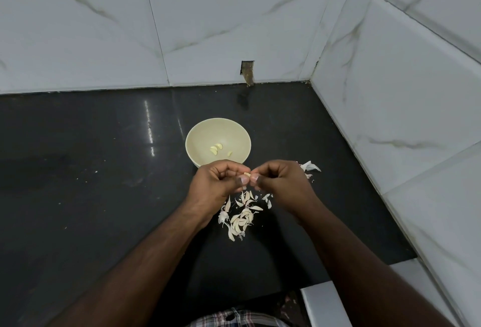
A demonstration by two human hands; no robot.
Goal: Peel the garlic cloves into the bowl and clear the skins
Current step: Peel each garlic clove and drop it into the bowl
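Now, from the head view, a clove [247, 174] is pinched between the left hand [216, 182] and right hand [279, 180] just before the bowl [194, 144], its long axis roughly left-right. Peeled cloves [216, 148] are held in the bowl; skins [240, 216] are scattered on the counter [91, 170].

No readable text, label or number appears anywhere.
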